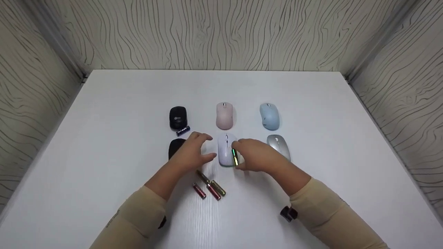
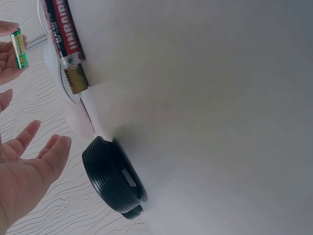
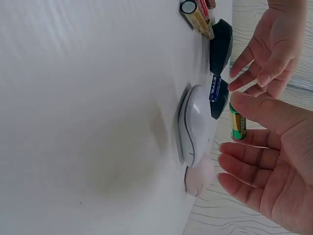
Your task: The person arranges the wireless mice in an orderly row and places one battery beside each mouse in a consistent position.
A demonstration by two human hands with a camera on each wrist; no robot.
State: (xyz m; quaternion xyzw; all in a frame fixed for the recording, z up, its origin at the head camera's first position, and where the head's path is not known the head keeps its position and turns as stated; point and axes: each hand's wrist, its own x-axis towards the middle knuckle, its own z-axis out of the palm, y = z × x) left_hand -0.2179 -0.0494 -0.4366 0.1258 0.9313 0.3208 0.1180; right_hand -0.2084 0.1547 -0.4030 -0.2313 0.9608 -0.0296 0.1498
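My right hand (image 1: 258, 155) pinches a green and gold battery (image 1: 235, 157) by its ends between thumb and index finger, above the right side of a pale lavender mouse (image 1: 224, 155). The right wrist view shows that same battery (image 3: 238, 122) clear of the table. On the mouse's left, my left hand (image 1: 190, 152) is held with fingers and thumb apart and nothing between them. It partly hides a black mouse (image 1: 174, 147). Below it lie several loose batteries: a red one (image 1: 199, 191), another red one (image 1: 214, 192) and gold ones (image 1: 218, 188).
A black mouse (image 1: 178, 117), a pink mouse (image 1: 224, 116) and a light blue mouse (image 1: 270, 116) form the back row on the white table (image 1: 104, 138). A dark blue battery (image 1: 183, 130) lies by the back black mouse. My right arm partly covers a silver mouse (image 1: 278, 143).
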